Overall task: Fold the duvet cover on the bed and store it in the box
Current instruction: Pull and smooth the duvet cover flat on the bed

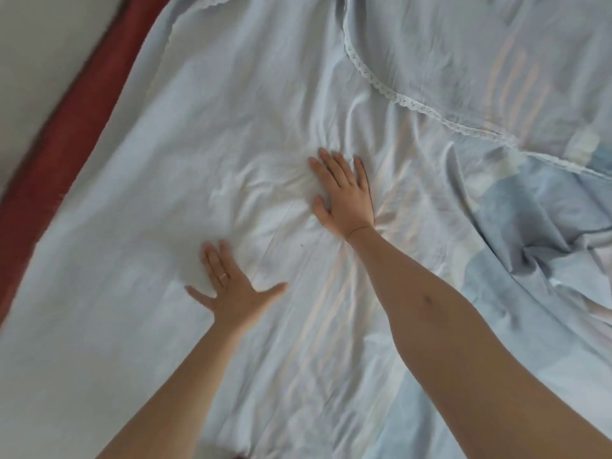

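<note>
Lost the duvet cover [265, 94] past the top, right and bottom edges. Saw the left hand [233, 294] on it smeared at the fingertips. Could not resolve the blurred red bed edge [76, 127] left of it.

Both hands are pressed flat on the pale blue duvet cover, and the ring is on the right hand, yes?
Not quite: the head view shows the ring on the left hand, not the right hand. Both hands do lie flat on the pale blue duvet cover.
</note>
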`<state>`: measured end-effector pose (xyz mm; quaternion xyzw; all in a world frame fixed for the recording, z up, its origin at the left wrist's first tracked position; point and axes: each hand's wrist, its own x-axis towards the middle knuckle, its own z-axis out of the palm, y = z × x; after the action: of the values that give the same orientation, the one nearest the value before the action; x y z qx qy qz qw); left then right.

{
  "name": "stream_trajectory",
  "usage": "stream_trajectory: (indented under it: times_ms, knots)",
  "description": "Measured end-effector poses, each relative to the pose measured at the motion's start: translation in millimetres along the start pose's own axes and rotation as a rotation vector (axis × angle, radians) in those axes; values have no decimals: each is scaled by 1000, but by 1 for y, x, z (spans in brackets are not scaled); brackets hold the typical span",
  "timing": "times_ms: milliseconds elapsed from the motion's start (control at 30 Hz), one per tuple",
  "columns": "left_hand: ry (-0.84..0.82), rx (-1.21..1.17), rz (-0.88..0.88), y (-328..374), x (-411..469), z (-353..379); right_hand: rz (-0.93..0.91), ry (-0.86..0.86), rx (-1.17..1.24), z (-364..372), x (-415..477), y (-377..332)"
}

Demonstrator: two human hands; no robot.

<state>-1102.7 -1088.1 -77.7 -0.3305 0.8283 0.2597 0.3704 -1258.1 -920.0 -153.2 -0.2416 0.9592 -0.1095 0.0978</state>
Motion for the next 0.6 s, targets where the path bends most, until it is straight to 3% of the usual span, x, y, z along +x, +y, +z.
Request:
stream_trajectory:
  times_ms: [100,333,433,500,600]
  knots:
    - [-220,256,-5,-44,-47,36,-25,18,7,0,-6,-6]
    - [-65,324,109,-71,-29,63,-24,50,-3,6,-7,-7]
    - [15,328,138,-82,-23,69,139,68,1,11,-17,-29]
    - [39,313,135,-78,-21,73,252,161,113,22,-61,-64]
    - [68,271,129,-73,-27,81,58,190,197,51,-202,-106]
